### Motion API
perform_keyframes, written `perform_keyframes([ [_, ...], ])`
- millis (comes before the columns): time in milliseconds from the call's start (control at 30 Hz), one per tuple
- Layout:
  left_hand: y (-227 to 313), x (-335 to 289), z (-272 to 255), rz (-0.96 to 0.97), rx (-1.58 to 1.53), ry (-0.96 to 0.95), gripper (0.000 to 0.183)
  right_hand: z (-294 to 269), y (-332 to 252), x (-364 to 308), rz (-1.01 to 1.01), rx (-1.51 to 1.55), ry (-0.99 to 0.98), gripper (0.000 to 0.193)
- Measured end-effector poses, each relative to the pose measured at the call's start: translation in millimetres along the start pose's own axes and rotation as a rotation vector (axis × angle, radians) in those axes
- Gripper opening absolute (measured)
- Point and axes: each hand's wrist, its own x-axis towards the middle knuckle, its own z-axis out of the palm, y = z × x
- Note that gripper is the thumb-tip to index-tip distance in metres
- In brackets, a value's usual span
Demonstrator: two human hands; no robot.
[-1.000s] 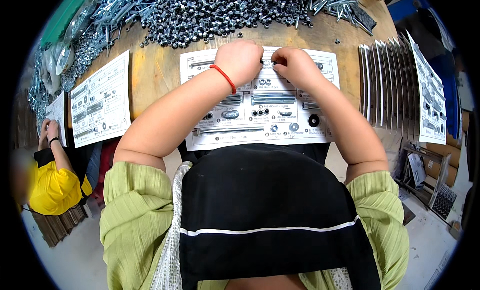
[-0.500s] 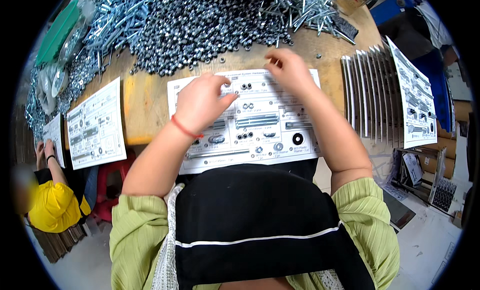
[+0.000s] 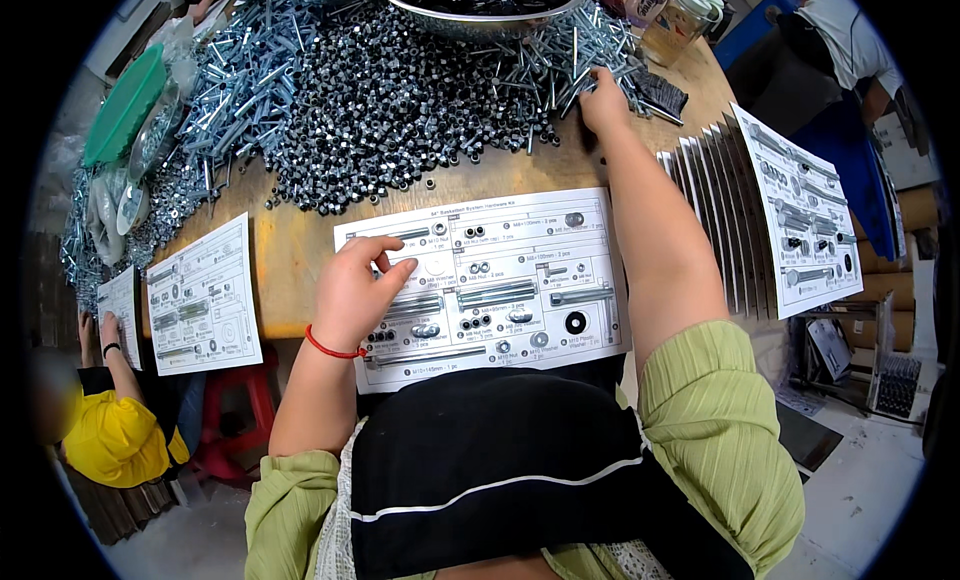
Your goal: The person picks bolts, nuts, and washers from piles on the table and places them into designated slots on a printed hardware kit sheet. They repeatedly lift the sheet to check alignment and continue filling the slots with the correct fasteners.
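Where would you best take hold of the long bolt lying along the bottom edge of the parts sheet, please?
Probably at mid-shank, coming straight down from above. The long bolt lies flat and crosswise on the parts sheet, so thumb and finger can pinch its thin shaft from either side. The left hand is nearest.

Green lid (image 3: 125, 105), red stool (image 3: 232, 420)
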Motion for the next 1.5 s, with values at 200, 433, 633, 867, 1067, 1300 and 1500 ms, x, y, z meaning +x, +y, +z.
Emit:
perform_keyframes([
  [200,-11,1,-1,-0.003,-0.067,0.02,0.026,-11,5,-6,0.048,0.108,-0.002,0.029],
  [433,5,15,3,0.078,-0.035,-0.016,0.026,-17,21,-18,0.03,0.466,-0.014,0.027],
  [633,17,18,8,0.117,-0.017,-0.033,0.026,-17,16,-33,-0.034,0.065,-0.09,0.043],
  [867,22,14,7,0.078,0.015,-0.061,0.029,-5,0,-29,0.169,-0.029,-0.19,0.056],
  [1067,23,13,7,0.092,-0.035,-0.056,0.026,-7,-2,-16,0.404,0.224,-0.247,0.05],
  [1300,17,26,8,0.192,-0.058,0.038,0.031,-55,-16,-66,0.236,0.679,-0.288,0.023],
  [1500,44,59,27,0.505,-0.024,0.025,0.067,-107,-63,-146,-0.359,0.291,-0.711,0.016],
])
